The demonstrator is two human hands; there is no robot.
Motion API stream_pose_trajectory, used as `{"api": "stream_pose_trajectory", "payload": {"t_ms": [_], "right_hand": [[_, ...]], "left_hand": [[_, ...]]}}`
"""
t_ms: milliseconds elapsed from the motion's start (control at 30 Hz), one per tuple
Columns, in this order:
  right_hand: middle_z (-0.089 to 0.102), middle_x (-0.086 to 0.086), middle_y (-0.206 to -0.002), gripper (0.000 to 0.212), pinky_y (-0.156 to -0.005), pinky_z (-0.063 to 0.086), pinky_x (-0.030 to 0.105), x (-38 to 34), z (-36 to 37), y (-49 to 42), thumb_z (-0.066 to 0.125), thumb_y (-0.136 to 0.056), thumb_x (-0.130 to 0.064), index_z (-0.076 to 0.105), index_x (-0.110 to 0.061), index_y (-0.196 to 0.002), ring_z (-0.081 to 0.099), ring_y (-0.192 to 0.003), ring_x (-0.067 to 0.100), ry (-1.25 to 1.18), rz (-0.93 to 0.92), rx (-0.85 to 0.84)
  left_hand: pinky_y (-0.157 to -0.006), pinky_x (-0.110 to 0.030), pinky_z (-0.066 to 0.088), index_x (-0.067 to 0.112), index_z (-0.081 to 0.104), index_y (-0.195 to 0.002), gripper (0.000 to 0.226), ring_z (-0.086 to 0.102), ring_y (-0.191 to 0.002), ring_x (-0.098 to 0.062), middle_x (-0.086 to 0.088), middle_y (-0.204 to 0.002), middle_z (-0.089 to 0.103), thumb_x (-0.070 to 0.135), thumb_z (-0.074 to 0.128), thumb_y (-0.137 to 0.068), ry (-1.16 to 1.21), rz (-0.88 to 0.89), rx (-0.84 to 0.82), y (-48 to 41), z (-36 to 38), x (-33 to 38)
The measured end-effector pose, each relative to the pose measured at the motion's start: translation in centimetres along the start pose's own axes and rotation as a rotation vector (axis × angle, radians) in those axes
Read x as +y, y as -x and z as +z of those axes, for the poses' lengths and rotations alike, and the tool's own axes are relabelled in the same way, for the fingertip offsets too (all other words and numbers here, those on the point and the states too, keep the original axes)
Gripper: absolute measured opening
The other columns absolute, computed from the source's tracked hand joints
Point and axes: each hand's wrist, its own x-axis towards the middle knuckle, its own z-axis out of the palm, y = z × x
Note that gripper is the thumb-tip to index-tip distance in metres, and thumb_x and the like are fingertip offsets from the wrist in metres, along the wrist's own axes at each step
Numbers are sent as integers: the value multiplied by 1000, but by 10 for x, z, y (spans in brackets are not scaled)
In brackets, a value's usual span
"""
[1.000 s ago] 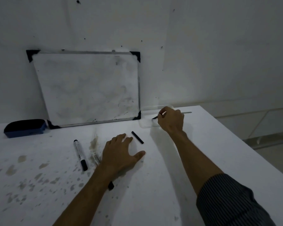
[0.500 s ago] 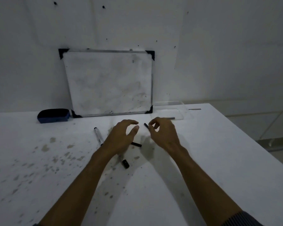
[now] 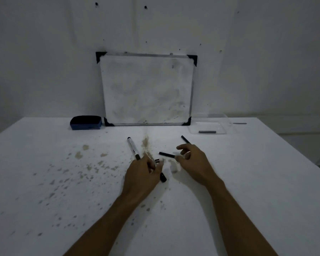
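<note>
Stained white counter (image 3: 248, 182): blue eraser (image 3: 86, 122) back left, whiteboard (image 3: 146, 89) standing on it, clear tray (image 3: 222, 126), loose marker (image 3: 132, 147), black stick (image 3: 167, 154).

Dim, cool, even light; the stained white tabletop (image 3: 248, 182) is brightest at centre, and the pale grey wall (image 3: 44, 52) darkens toward the corners. Left hand (image 3: 142, 174) and right hand (image 3: 194, 163) read dark, with faint soft shadows. Wide-angle stretch splays the table's sides; detail soft, grainy.
</note>
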Motion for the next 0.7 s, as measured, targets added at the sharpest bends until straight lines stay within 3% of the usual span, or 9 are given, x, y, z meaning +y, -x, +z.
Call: {"api": "stream_pose_trajectory", "payload": {"t_ms": [100,233,333,400,500,600,700], "right_hand": [[62,-1,-110,28,-77,43,12,2,6,1,76,-91,-29,72,-19,-117,56,-84,3,111,-52,-9],[62,2,-108,17,-76,42,15,1,17,-1,73,-93,-26,75,-18,-107,58,-85,7,155,-64,31],[63,1,-106,15,-77,43,17,2,18,-1,71,-95,-26,75,-17,-107,59,-87,8,160,-85,36],[66,-1,-105,15,-79,46,20,-1,17,-1,70,-97,-27,74,-17,-108,60,-88,9,123,-79,39],[73,-7,-98,13,-71,47,14,-4,12,-2,68,-99,-30,73,-21,-107,66,-81,6,-26,-32,53],[76,-10,-97,11,-67,49,8,-7,9,-3,69,-99,-29,75,-23,-107,70,-79,2,-215,30,49],[77,-3,-94,12,-61,50,11,-15,9,-9,74,-96,-22,78,-18,-106,67,-68,-1,-528,148,53]], "left_hand": [[-51,-26,44,29,50,-76,45,57,-57,-6,14,-60,54,72,60,-85,-160,2,37,-3,3,4],[-60,-29,51,27,55,-83,47,65,-72,-15,11,-73,61,73,68,-79,-213,-95,-39,-14,0,7],[-65,-32,56,21,65,-85,40,69,-78,-18,2,-83,70,60,74,-81,-230,-151,-97,-19,-6,7],[-64,-33,58,16,61,-75,35,68,-74,-22,-5,-80,70,47,73,-86,-284,-130,-112,-18,-8,10],[-55,-29,44,21,43,-63,43,58,-65,-21,0,-66,56,43,67,-90,-350,-93,-137,-15,-12,14],[-53,-28,45,18,50,-68,38,59,-60,-18,0,-63,56,45,63,-93,-262,-67,-136,-16,-21,15],[-49,-23,45,24,54,-82,24,62,-57,-7,2,-69,63,43,56,-97,-64,-25,-116,-28,-36,16]]}}
